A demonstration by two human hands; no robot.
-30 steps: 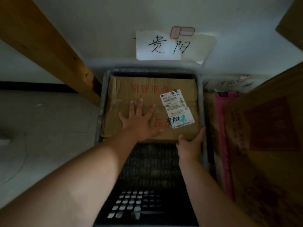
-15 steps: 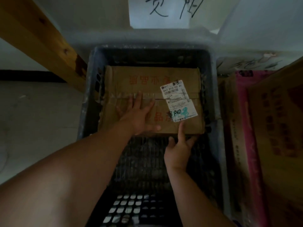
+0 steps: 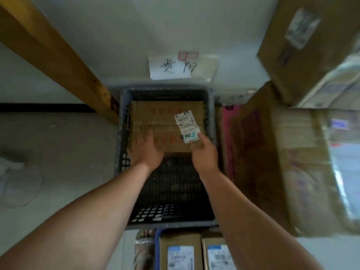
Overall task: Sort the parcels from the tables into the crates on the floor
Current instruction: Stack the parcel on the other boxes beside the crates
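Note:
A brown cardboard parcel (image 3: 155,117) with red print and a white shipping label lies flat in the far half of a dark plastic crate (image 3: 120,133) on the floor. My left hand (image 3: 148,151) hovers over the parcel's near edge with fingers straight; I cannot tell if it touches. My right hand (image 3: 204,152) is at the parcel's near right corner, next to the label, fingers loosely extended and holding nothing. The crate's near half shows bare mesh bottom.
A handwritten paper sign (image 3: 169,68) hangs on the wall behind the crate. A wooden table leg (image 3: 58,61) slants at the left. Large cardboard boxes (image 3: 292,162) stand at the right. Two labelled parcels (image 3: 181,252) lie in a crate below; a sandalled foot (image 3: 144,248) is beside it.
The view has pulled back and up from the crate. Both hands have lifted away from the parcel toward me; the parcel stays lying in the crate.

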